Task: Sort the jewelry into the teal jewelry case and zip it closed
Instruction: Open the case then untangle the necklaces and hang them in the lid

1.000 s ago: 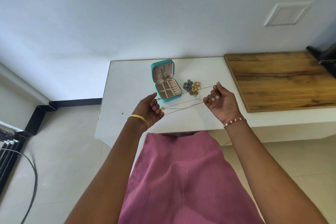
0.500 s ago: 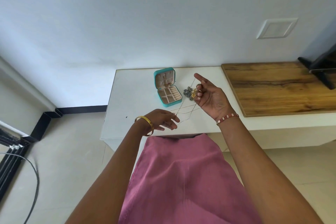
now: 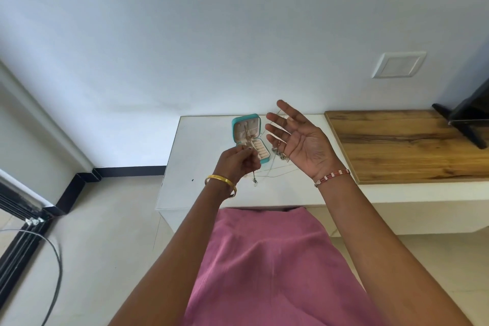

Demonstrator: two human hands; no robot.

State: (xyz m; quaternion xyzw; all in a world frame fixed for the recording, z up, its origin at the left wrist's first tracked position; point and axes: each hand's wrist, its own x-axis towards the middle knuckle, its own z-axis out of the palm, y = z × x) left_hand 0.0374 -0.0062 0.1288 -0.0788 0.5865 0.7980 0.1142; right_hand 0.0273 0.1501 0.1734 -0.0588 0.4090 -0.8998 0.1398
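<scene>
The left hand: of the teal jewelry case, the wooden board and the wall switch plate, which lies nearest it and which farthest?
From the left hand:
1. Teal jewelry case, open, just beyond the fingers.
2. Wooden board, off to the right on the counter.
3. Wall switch plate, high on the wall, far right.

the worktop [image 3: 201, 145] looks smooth, matt white; beside it a wooden board [image 3: 402, 145] shows grainy, satin brown. the teal jewelry case [image 3: 247, 118] seems leatherette with cream velvety lining. thin metal chain [image 3: 275, 171]; glossy gold bangle [image 3: 221, 180]; pink matt cloth [image 3: 270, 272].
</scene>
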